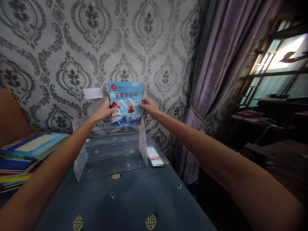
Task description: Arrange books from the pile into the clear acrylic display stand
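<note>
A blue picture book [125, 112] with red Chinese characters on its cover is held upright, facing me, above the back of a clear plastic rack [142, 144]. My left hand [106, 109] grips the book's left edge, thumb on the cover. On the right edge my right hand [148, 106] pinches the book between thumb and fingers. The rack stands on a dark blue tablecloth [130, 202] with a pineapple pattern, against the wall. Whether the book's bottom edge touches the rack cannot be made out.
Several books are stacked [36, 146] at the left, beside a brown box [12, 115]. A blurred white item [155, 156] lies right of the rack. A white switch plate [93, 93] is on the wall. A purple curtain [204, 80] hangs at the right.
</note>
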The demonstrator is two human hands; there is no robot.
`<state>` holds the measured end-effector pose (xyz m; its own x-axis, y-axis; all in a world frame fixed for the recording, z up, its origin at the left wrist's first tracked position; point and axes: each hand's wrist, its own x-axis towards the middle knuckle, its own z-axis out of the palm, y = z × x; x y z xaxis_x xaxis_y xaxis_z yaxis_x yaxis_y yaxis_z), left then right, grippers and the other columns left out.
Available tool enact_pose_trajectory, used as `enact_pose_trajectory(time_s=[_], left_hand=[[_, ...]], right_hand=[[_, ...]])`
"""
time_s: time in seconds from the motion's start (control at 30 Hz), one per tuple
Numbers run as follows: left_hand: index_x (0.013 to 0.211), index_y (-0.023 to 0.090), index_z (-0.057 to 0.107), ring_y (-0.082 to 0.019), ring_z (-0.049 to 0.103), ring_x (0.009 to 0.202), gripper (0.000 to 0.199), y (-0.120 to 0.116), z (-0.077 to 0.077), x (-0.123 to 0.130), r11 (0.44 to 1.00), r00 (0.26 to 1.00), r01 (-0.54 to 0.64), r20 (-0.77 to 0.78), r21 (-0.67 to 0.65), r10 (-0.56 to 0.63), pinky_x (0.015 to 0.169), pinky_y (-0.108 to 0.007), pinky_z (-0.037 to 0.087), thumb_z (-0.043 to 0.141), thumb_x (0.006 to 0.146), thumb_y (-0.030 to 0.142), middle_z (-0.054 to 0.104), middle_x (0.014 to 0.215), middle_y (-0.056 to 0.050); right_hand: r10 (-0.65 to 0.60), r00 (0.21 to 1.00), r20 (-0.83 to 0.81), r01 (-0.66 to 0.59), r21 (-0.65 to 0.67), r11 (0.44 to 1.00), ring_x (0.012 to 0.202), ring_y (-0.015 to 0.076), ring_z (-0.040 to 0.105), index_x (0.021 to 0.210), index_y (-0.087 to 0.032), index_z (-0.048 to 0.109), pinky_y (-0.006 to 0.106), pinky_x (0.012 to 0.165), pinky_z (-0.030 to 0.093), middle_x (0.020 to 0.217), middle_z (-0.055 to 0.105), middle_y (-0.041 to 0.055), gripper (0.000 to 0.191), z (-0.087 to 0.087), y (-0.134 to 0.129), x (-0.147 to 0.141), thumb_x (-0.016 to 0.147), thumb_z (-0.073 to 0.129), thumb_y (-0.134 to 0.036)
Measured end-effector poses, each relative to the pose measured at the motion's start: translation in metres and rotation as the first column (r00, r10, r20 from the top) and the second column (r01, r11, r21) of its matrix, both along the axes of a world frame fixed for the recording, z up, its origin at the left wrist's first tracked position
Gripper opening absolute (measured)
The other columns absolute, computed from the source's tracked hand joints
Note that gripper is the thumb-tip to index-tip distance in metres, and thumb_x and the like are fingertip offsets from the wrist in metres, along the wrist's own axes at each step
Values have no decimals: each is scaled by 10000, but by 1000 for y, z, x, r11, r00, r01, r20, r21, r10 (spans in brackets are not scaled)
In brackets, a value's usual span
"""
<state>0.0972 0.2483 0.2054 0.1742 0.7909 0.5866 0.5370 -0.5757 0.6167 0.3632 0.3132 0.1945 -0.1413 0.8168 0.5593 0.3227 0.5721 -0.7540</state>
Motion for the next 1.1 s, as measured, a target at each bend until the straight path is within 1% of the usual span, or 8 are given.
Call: enact_pose_trajectory(time_s=[0.13,0.3,0.4,0.53,0.7,0.83,0.97,1.1], left_hand=[[1193,178,508,-241,617,958,501,-2,-2,1,996,996,82,-31,-42,-83,723,-327,556,630,749,373,631,1093,-69],[1231,191,507,-264,603,1057,522,-1,-8,2,996,996,89,-10,-32,-89,861,-376,538,623,770,407,627,1191,-87],[1258,192,492,-273,573,1136,540,3,-12,1,995,995,94,-31,22,-93,952,-406,502,610,782,419,615,1232,-98],[1245,182,492,-277,535,1214,534,7,-12,1,998,996,31,-82,58,-26,1028,-400,447,591,776,416,610,1244,-101],[1206,183,493,-289,536,1222,529,6,-11,1,998,994,-33,-105,45,38,1035,-385,429,611,755,433,626,1201,-92],[1181,179,474,-291,566,1168,505,7,-11,1,998,992,-62,-109,16,64,1003,-393,445,598,770,445,618,1179,-100],[1183,194,463,-266,610,1054,484,12,-12,2,997,992,-83,-97,7,83,918,-360,479,616,782,419,639,1078,-72],[1194,202,465,-263,615,1056,503,15,-13,4,996,993,-91,-74,22,93,879,-319,480,654,770,397,652,1066,-70]], right_hand=[[50,999,-6,-51,-40,998,729,187,585,790,-200,591,348,738,513,735,612,15,137,0,-3,1,717,589,-316],[62,998,-24,-64,-101,993,750,191,592,858,-219,573,343,702,526,768,614,12,188,-4,-12,1,733,577,-358],[57,998,-20,-59,-108,992,783,192,598,893,-217,591,317,677,525,823,632,24,218,-8,-17,1,747,548,-374],[42,999,-13,-43,-73,996,828,205,608,879,-208,619,299,661,522,868,656,39,236,-12,-22,-1,772,488,-373],[21,1000,-1,-21,-20,1000,865,223,607,801,-209,630,316,717,524,829,663,36,218,-15,-22,-4,791,464,-349],[8,1000,10,-8,-6,1000,798,215,582,754,-210,602,309,687,501,751,625,29,201,-16,-21,-5,796,465,-350],[11,1000,14,-11,11,1000,773,200,566,760,-211,583,293,672,489,731,606,17,188,-15,-18,-6,801,457,-345],[16,1000,14,-17,23,1000,785,197,565,793,-210,585,292,683,486,761,616,15,186,-15,-14,-6,799,444,-330]])
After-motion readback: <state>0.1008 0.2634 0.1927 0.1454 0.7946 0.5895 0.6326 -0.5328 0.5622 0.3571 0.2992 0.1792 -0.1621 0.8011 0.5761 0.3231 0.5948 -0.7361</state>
